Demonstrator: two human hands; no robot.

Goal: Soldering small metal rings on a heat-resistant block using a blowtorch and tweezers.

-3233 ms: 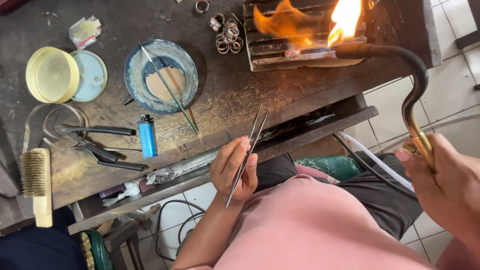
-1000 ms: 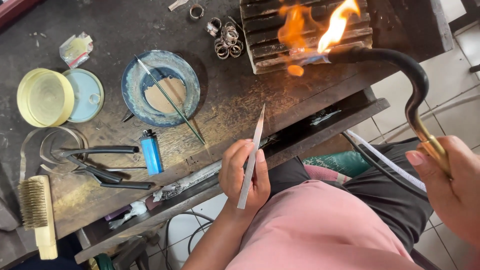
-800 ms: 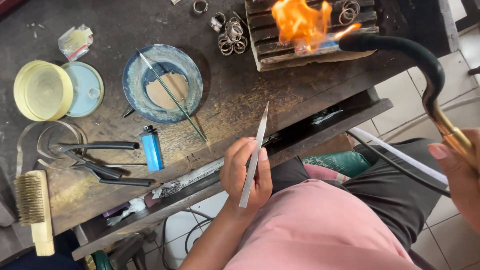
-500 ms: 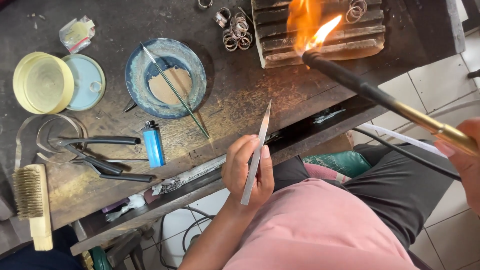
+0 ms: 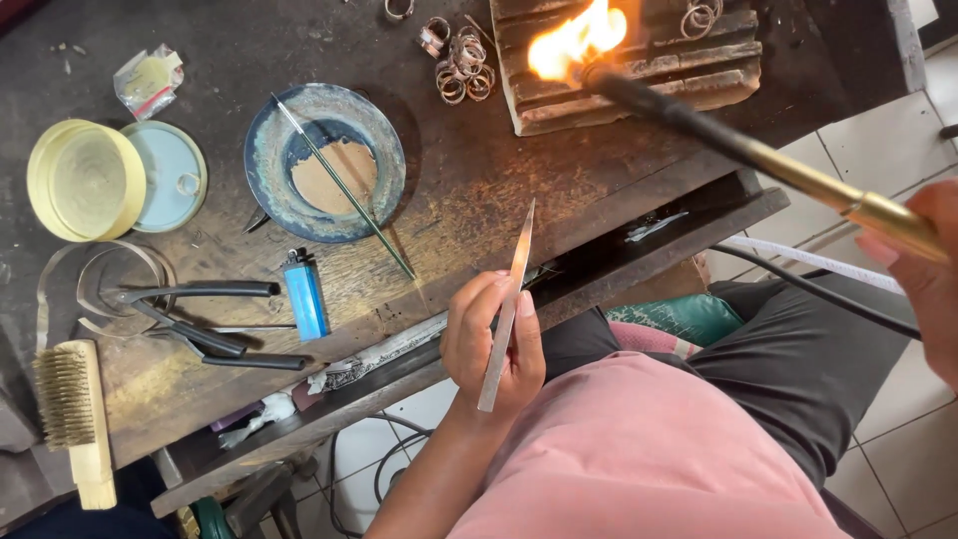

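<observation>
A dark, scorched wooden workbench (image 5: 559,200) fills most of the view, its top stained and scratched, and a lower ledge runs along its near edge in front of the seated person. Taking the round blue-grey dish (image 5: 324,162) near the middle of the bench as the landmark: a thin rod (image 5: 344,188) lies slanted across the dish and past its rim; left of the dish sit a yellow lid (image 5: 85,180) and a pale blue tin (image 5: 170,177) touching each other; below the dish lies a blue lighter (image 5: 304,293), with black-handled pliers (image 5: 200,319) to its left and a wire brush (image 5: 75,419) further down-left. Up and right of the dish is a cluster of metal rings (image 5: 459,62), and beside them a ridged soldering block (image 5: 639,62). The left hand (image 5: 492,344), just below-right of the dish and off the bench edge, has its fingers closed around steel tweezers (image 5: 507,304) that point up toward the bench. The right hand (image 5: 923,279), far right of the dish, grips the brass handle of a torch (image 5: 738,150), whose flame (image 5: 571,42) plays on the block. Pale floor tiles (image 5: 878,150) show beyond the bench on the right.
</observation>
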